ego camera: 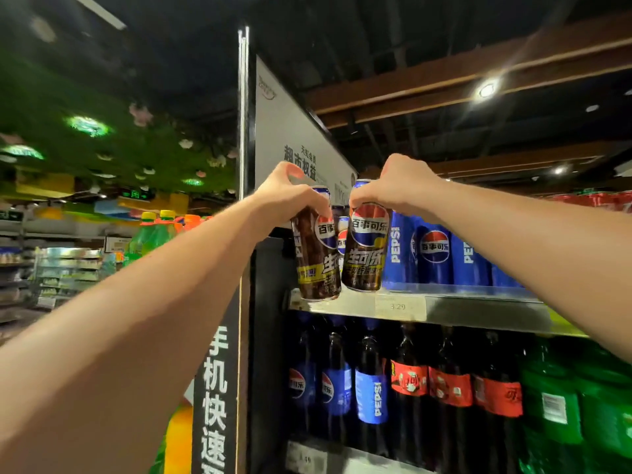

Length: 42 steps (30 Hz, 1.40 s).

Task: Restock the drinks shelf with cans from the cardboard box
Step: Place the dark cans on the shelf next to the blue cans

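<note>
- Cans — left hand [290, 193] grips dark can [316, 254], right hand [393, 189] grips its twin [366, 248], both by the upper rim, at top shelf [478, 307] edge.
- Likely full, rigid, slick — blue cans [434, 254] at 3 o'clock.

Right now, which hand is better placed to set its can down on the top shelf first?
Right, probably. The right hand holds its brown can upright over the shelf edge, beside the blue cans. The left hand holds a tilted can overhanging the shelf's end.
</note>
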Each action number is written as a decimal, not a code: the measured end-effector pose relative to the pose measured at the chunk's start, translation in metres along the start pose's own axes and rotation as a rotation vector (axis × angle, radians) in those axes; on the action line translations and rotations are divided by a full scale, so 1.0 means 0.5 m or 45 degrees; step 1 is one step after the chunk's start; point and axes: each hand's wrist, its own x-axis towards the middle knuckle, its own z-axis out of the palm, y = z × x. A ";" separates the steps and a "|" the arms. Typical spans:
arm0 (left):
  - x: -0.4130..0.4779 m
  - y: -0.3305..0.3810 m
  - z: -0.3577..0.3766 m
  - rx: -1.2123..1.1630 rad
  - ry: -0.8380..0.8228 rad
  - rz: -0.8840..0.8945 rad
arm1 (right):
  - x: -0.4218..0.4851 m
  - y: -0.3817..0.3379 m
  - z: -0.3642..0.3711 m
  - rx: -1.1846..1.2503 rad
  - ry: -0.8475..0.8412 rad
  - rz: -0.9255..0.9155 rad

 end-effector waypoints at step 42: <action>0.248 -0.173 0.090 0.232 0.151 -0.156 | 0.205 0.020 0.200 -0.148 -0.087 0.095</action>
